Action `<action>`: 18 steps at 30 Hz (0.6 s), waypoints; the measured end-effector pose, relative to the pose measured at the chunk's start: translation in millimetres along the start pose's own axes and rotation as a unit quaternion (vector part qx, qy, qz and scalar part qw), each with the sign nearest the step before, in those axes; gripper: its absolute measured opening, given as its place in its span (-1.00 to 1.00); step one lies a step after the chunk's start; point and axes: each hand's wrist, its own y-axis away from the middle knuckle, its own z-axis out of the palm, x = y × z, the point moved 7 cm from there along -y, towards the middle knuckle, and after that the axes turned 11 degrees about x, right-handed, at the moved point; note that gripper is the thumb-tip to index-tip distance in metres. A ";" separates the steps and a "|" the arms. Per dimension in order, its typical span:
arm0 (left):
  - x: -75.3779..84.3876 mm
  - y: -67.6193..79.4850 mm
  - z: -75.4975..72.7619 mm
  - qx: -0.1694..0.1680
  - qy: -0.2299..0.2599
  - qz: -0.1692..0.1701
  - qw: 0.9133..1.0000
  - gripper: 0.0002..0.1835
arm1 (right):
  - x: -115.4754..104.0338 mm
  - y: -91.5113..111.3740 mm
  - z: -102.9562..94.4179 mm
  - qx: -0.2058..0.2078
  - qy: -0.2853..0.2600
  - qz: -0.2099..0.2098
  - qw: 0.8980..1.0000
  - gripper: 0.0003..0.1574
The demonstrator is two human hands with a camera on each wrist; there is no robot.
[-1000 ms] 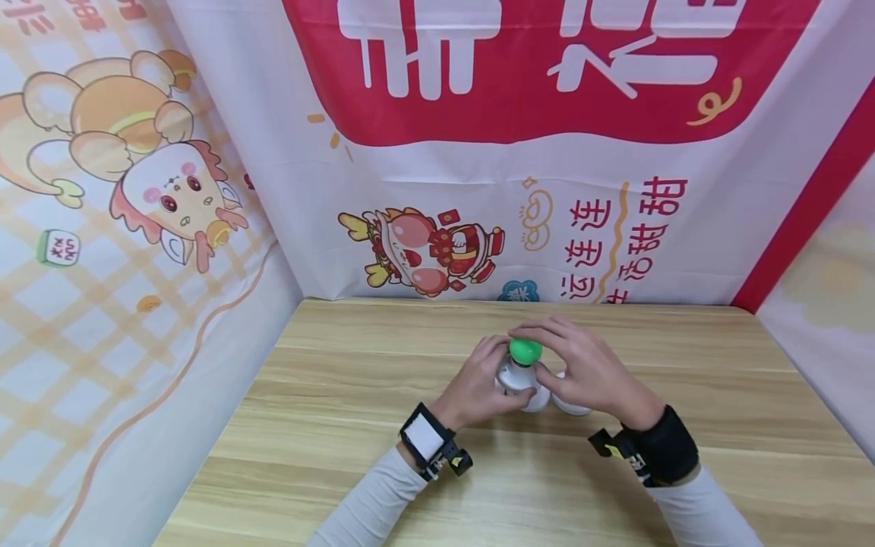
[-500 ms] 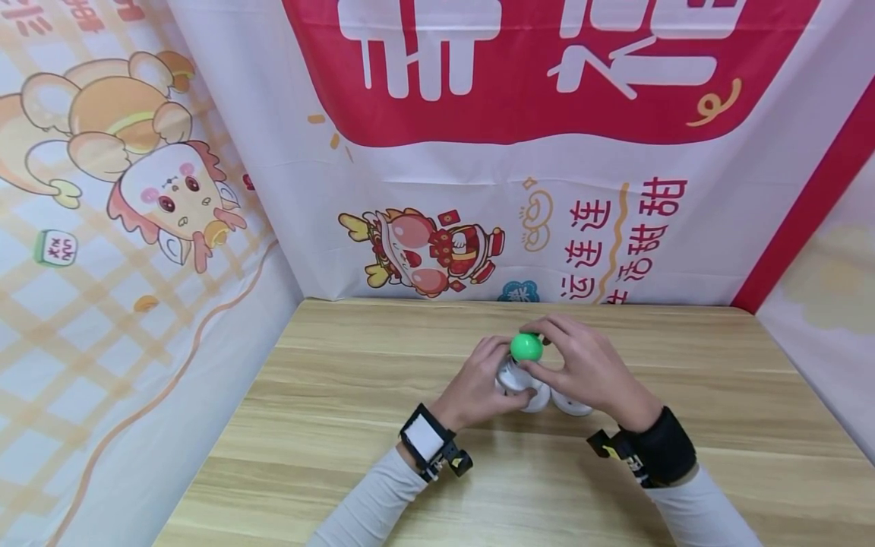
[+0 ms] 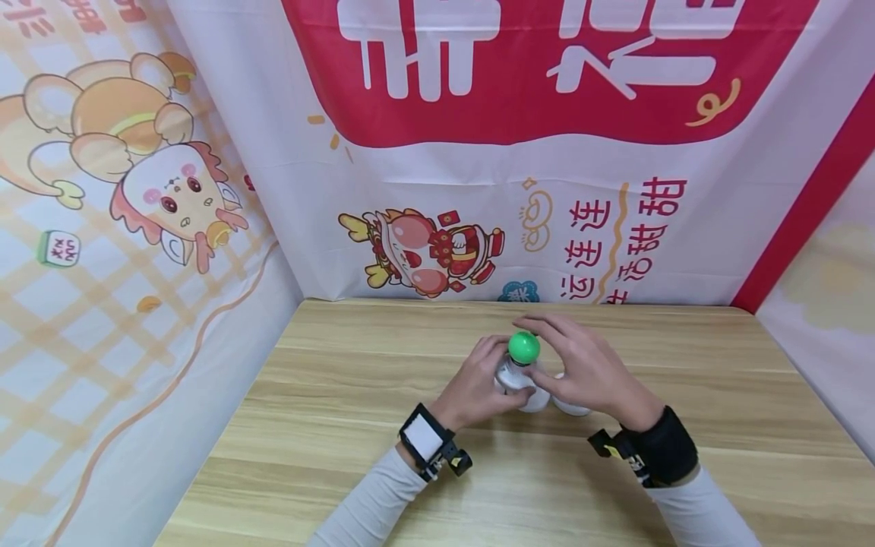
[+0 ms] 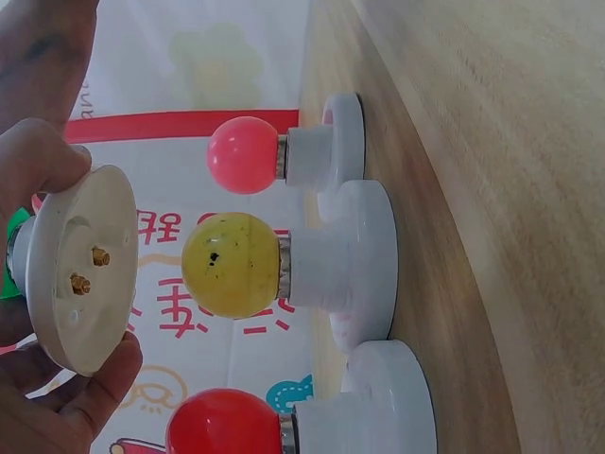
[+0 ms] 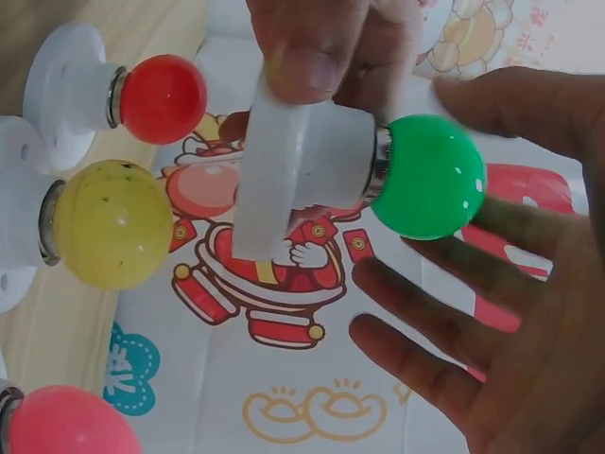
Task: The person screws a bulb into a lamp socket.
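Observation:
My left hand (image 3: 478,389) grips a white round lamp holder (image 5: 336,156) by its base, held up off the table. A green bulb (image 3: 524,347) sits in the holder's metal collar. In the left wrist view the underside (image 4: 90,270) of the holder faces the camera, with two brass screws showing. My right hand (image 3: 588,368) is around the green bulb, its fingers spread and fairly straight. In the right wrist view the thumb stands apart from the bulb, while one fingertip is hidden behind it.
Below the raised holder, a red bulb (image 4: 222,423), a yellow bulb (image 4: 232,265) and a pink bulb (image 4: 244,155) stand in a row, each in a white holder on the wooden table (image 3: 342,425). A printed cloth (image 3: 424,182) hangs behind the table.
The right fingers have shifted around the green bulb and now stand wider apart from it. The bulb moved slightly right, then back left. My left hand keeps its place on the holder.

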 end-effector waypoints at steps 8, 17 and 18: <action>0.2 0.3 1.4 -0.004 0.000 -0.002 1.000 -0.20 | -3.0 0.5 1.2 -0.024 -0.019 -0.011 0.999 -0.32; 0.3 0.4 3.2 -0.005 -0.001 0.005 1.000 -0.21 | 0.5 0.3 0.0 -0.009 -0.015 -0.012 1.000 -0.38; 0.3 0.4 3.2 -0.005 0.000 0.005 1.000 -0.22 | 0.8 0.4 -0.3 -0.008 -0.015 -0.011 1.000 -0.38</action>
